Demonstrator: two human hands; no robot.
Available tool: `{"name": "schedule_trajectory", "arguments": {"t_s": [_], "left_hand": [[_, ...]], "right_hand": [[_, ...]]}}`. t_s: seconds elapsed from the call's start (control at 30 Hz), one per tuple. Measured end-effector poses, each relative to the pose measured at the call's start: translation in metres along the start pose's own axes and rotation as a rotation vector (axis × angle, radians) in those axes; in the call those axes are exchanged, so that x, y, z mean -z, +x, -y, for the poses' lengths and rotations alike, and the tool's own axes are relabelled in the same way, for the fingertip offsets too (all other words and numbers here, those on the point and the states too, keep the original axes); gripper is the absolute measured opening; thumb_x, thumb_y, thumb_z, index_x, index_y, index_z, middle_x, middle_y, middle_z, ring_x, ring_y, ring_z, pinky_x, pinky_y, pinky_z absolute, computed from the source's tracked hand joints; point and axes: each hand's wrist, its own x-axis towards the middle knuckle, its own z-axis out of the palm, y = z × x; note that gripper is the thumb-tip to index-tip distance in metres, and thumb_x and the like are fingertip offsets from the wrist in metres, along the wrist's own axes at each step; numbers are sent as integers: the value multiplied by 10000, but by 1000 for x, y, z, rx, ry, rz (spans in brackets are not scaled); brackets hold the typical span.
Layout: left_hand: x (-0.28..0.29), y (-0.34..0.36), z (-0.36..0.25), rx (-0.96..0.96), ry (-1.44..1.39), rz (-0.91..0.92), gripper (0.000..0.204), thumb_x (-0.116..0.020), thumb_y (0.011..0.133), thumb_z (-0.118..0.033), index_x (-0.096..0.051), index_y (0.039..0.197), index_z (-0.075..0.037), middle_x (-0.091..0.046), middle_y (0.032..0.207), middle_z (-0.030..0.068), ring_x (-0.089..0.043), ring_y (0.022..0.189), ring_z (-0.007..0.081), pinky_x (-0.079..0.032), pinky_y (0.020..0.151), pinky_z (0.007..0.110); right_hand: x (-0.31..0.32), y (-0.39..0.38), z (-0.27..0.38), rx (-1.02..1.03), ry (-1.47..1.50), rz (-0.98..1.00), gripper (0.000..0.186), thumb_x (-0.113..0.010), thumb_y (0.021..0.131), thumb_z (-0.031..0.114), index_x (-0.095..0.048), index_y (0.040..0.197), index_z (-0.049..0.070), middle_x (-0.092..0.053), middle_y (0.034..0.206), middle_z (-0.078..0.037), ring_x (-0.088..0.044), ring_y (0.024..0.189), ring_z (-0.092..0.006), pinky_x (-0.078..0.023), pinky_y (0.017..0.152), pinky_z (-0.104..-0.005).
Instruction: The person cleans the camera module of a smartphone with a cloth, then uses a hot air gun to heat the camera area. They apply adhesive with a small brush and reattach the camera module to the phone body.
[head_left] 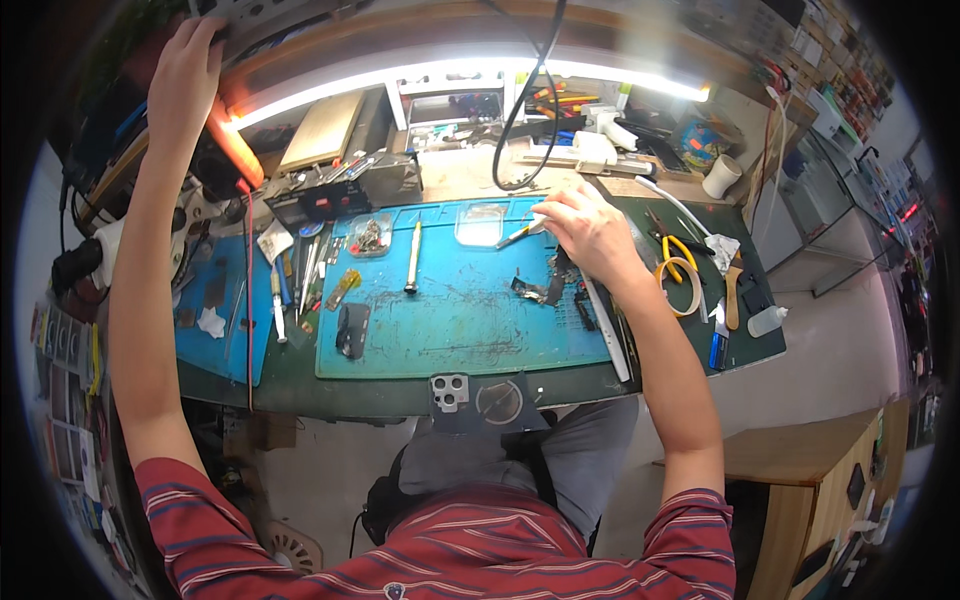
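Observation:
My left hand (187, 78) is raised at the far left, fingers stretched up towards dark equipment on the shelf. Whether its fingertips touch anything there is too dark to tell. Over the mat, my right hand (590, 232) pinches a slim pen-like tool (517, 236) with a white upper part and a dark lower end. Its tip points down to the left, close to a clear plastic box (480, 225). Left of that box a gold-and-silver screwdriver (413, 258) stands out on the blue mat (440, 335). A dark phone back panel (480, 402) with camera rings and a circular outline lies at the bench's front edge.
A loose black cable (545, 75) hangs down over the bench. Yellow-handled pliers (682, 250), a tape roll (678, 288) and a small white bottle (768, 321) lie at right. A small parts tray (370, 236), a dark phone-sized piece (352, 331) and several hand tools occupy the left.

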Motion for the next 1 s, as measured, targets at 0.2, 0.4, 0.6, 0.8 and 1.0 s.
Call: {"name": "schedule_trajectory", "arguments": {"t_s": [0.2,0.4,0.6,0.8,1.0], "left_hand": [[-3,-1,10,-55,-26,8,273,-643,977,-117,-638,1249,-106,-651,1237,104,-634,1110,362,-528,923,407],[-12,-4,18,-40,-95,3,309,-638,997,-143,-628,1304,-117,-651,1270,108,-630,1144,362,-520,954,411],[-22,-7,27,-13,-102,-46,297,-647,994,-136,-627,1288,-104,-657,1264,111,-628,1149,365,-518,957,409],[-29,-7,41,-21,-83,-44,287,-634,997,-114,-623,1283,-103,-651,1278,114,-623,1162,369,-518,957,411],[-18,-7,40,-4,-40,9,280,-634,999,-114,-627,1279,-98,-649,1312,109,-623,1187,359,-520,976,406]], "right_hand": [[-15,14,-6,138,-142,-63,207,-645,911,141,-757,1083,169,-705,1003,-42,-652,1005,-236,-547,824,-355],[49,-3,-17,-327,-230,75,185,-621,997,309,-764,1025,196,-735,846,-101,-723,774,-291,-567,693,-417],[78,-38,0,-357,-70,151,165,-674,942,274,-748,962,127,-743,879,-99,-718,856,-319,-562,755,-426],[59,-37,22,-283,-58,200,126,-684,937,229,-741,994,132,-719,928,-84,-710,877,-288,-558,758,-402],[-2,12,7,160,-188,135,166,-598,887,118,-713,1001,153,-662,979,-30,-622,1090,-235,-543,889,-361]]}}
